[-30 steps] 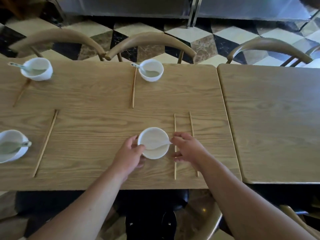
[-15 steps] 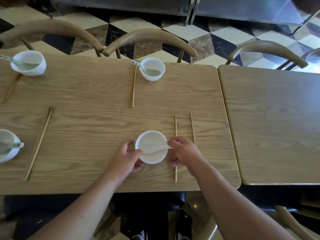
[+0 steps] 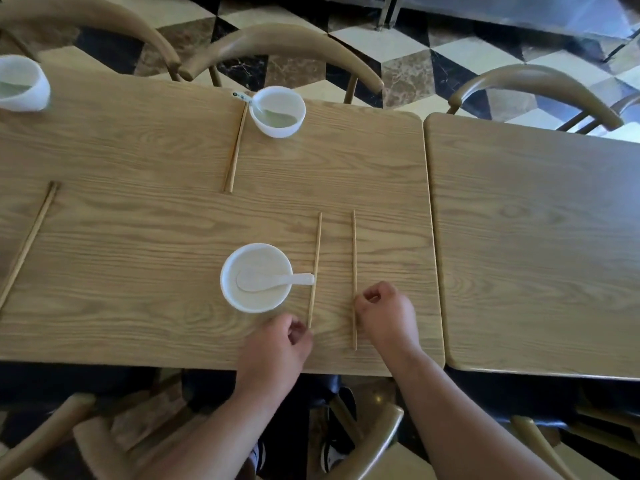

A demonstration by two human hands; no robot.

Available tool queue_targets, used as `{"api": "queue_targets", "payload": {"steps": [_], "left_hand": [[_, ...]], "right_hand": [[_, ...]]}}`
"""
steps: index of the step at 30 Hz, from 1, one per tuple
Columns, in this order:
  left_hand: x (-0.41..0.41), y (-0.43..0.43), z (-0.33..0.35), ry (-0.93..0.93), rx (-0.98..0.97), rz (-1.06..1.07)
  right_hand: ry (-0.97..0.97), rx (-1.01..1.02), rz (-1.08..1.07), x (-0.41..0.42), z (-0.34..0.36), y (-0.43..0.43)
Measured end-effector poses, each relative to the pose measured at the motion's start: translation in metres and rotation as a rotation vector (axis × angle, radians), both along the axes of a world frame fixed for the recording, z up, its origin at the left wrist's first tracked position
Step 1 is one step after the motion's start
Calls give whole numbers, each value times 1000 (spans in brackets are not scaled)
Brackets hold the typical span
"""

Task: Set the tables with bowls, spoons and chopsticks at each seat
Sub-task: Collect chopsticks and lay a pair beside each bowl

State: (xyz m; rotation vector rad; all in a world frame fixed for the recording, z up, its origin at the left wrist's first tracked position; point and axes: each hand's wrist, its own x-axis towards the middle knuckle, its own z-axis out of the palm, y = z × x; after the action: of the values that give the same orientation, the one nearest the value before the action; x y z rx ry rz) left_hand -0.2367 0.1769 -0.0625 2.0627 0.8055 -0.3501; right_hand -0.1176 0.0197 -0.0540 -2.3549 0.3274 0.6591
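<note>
A white bowl (image 3: 256, 299) stands on the wooden table (image 3: 138, 237) near its front edge. A white spoon (image 3: 277, 280) lies in it, handle pointing right. Two single chopsticks lie apart to the bowl's right, roughly parallel. My left hand (image 3: 277, 348) pinches the near end of the left chopstick (image 3: 316, 265). My right hand (image 3: 389, 315) pinches the right chopstick (image 3: 354, 254) in its near half. Both sticks rest flat on the table.
At the far edge is a second bowl (image 3: 277, 124) with a spoon and chopsticks (image 3: 235, 150). A third bowl (image 3: 20, 83) and another chopstick pair (image 3: 27, 240) are at the left. A second table (image 3: 536, 237) adjoins on the right. Chairs (image 3: 284, 43) line the far side.
Both hands have let go of the bowl and spoon and dropped toward the front edge, each onto one chopstick. The spoon now lies in the bowl.
</note>
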Motion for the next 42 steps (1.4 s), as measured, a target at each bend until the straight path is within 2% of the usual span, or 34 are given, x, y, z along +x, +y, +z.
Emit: {"api": "queue_targets", "payload": {"steps": [4, 8, 14, 16, 20, 29, 37, 42], "left_hand": [[12, -7, -8, -45, 31, 50], [14, -4, -12, -61, -82, 143], [14, 2, -23, -95, -120, 156], [12, 1, -23, -122, -100, 126], [11, 0, -20, -152, -111, 87], [8, 1, -29, -193, -110, 77], [8, 4, -33, -187, -58, 44], [8, 4, -34, -186, -67, 53]], "right_hand": [[43, 82, -40, 2, -10, -6], [206, 306, -204, 21, -11, -20], [279, 346, -201, 27, -3, -18], [223, 295, -141, 20, -4, -15], [45, 24, 130, 1, -4, -1], [41, -42, 244, -2, -19, 23], [313, 284, 87, 4, -28, 41], [400, 353, 90, 12, -27, 34]]}}
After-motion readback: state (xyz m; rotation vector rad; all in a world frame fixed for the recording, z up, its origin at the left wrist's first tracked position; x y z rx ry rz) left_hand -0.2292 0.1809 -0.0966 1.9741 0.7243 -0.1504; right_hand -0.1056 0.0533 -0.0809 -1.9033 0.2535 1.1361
